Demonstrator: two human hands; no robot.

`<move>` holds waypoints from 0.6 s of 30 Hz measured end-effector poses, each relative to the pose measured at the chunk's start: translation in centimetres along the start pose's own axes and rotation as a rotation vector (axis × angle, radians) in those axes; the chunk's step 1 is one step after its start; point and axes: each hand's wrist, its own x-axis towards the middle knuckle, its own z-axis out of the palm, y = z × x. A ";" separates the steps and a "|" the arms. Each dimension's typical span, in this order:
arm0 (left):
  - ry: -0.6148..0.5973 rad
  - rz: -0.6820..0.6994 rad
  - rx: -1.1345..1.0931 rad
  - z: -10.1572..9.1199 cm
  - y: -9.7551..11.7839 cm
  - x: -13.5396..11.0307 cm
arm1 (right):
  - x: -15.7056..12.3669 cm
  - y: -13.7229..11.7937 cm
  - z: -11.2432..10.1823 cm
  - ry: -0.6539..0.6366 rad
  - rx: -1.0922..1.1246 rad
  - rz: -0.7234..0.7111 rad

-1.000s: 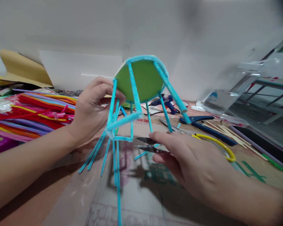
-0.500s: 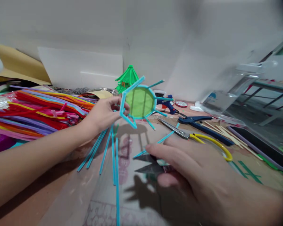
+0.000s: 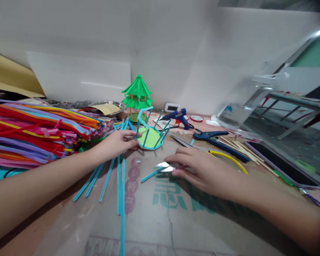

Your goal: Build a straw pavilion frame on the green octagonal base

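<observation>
My left hand [image 3: 118, 145] pinches the left edge of a small model [image 3: 150, 138]: a round light-green base ringed in blue pipe cleaner, with several blue posts standing up from it. It sits upright, low over the plastic-covered table. My right hand [image 3: 202, 170] is closed around small snips [image 3: 165, 167], whose blades point left over a loose piece of blue pipe cleaner [image 3: 152, 175]. Their handles are hidden in my fingers. Several long blue pipe cleaners [image 3: 119, 188] lie below my left hand. Yellow-handled scissors [image 3: 229, 158] lie partly behind my right hand.
A green tiered pavilion [image 3: 137, 94] stands at the back. Bundled colourful pipe cleaners [image 3: 34, 131] fill the left. A blue glue gun [image 3: 177, 117], blue pliers [image 3: 213, 137], wooden sticks [image 3: 245, 151], a phone [image 3: 280, 165] and a clear plastic jug [image 3: 237, 106] lie or stand rightward.
My left hand has lowered the model and turned it from facing me to base down. My right hand with the snips has moved away from me, and the camera view has shifted.
</observation>
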 end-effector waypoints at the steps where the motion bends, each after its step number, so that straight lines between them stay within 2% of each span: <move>1: -0.035 -0.001 0.022 0.0 -0.1 0.0 | -0.1 -0.3 0.1 -0.028 0.014 -0.006; 3: -0.104 -0.006 0.071 0.0 -0.3 0.0 | -0.1 -1.1 0.5 -0.054 0.020 -0.036; 6: -0.106 0.011 0.162 -0.2 -0.6 0.1 | 0.1 -1.3 1.0 -0.005 0.010 -0.066; 10: -0.075 0.067 0.288 -0.6 -0.4 0.2 | 0.7 0.6 1.6 0.100 -0.021 -0.035; 14: -0.071 0.120 0.383 -0.7 -0.1 0.0 | 1.3 2.2 2.2 0.108 -0.003 -0.041; 18: -0.075 0.149 0.447 -0.3 -0.2 -0.2 | 1.5 2.3 3.1 0.138 0.003 -0.049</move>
